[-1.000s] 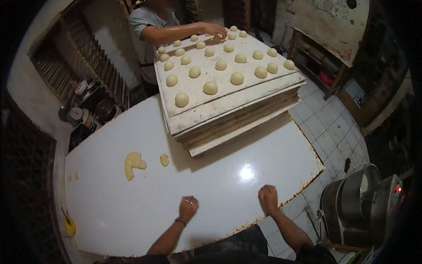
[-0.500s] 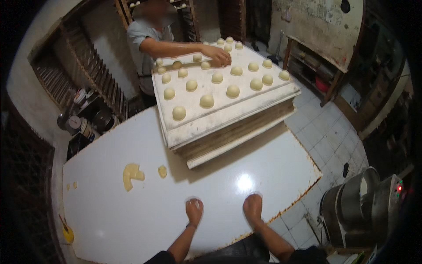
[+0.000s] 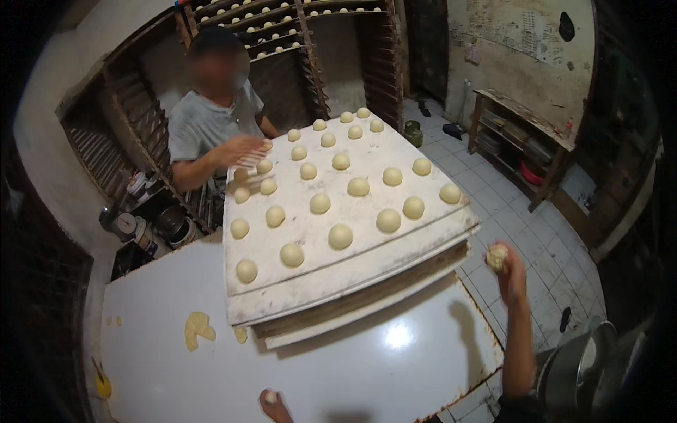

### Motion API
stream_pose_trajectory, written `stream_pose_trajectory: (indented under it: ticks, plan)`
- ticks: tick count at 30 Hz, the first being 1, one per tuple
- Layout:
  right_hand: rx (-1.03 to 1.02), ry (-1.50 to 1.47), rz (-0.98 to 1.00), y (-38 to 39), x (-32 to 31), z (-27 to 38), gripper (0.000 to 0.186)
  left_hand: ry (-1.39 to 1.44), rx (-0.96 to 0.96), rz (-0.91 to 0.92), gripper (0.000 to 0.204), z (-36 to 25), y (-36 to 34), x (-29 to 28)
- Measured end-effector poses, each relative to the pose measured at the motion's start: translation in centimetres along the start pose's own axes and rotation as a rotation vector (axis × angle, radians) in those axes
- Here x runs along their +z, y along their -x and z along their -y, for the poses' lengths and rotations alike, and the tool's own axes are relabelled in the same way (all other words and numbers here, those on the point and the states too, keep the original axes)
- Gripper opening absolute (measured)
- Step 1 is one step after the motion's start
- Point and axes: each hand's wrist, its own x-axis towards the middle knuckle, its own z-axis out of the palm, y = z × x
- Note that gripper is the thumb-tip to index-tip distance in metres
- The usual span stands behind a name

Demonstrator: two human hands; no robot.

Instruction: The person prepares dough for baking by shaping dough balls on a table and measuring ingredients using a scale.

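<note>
My right hand [image 3: 513,276] is raised past the right corner of the stacked boards, fingers closed around a pale dough ball [image 3: 496,257]. Low on the white table [image 3: 162,381], near its front, my left hand [image 3: 276,407] is curled over a small piece of dough [image 3: 271,397], mostly hidden. Several round dough balls [image 3: 340,237] sit spaced in rows on the floured top board [image 3: 352,276]. A curved strip of dough [image 3: 192,331] lies on the table to the left. Beside the stack is a smaller dough lump [image 3: 241,334], partly covered by the boards.
Across the boards, a co-worker's hand [image 3: 243,150] reaches over the far left dough balls. Racks with dough trays [image 3: 282,32] stand behind. A scale [image 3: 125,224] and pots are at the left. A metal mixing bowl [image 3: 582,366] stands at the lower right, beside the tiled floor [image 3: 543,240].
My right hand has risen from the table to beside the boards, carrying a dough ball. My left hand sits lower in view. The co-worker's hand has moved left. The view has tilted upward.
</note>
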Motion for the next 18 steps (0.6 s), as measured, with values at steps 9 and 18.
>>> stream_pose_trajectory:
  ticks: [9, 18]
  plan:
    - [-0.345, 1.015, 0.592, -32.7, 13.5, 0.1, 0.038, 0.636, -0.066, -0.147, 0.03, -30.8, -10.4, 2.1]
    - [-0.548, 0.716, 0.475, -36.3, 10.1, -2.3, 0.047, -0.01, 1.003, 0.863, 0.035, -56.7, -21.1, 26.1]
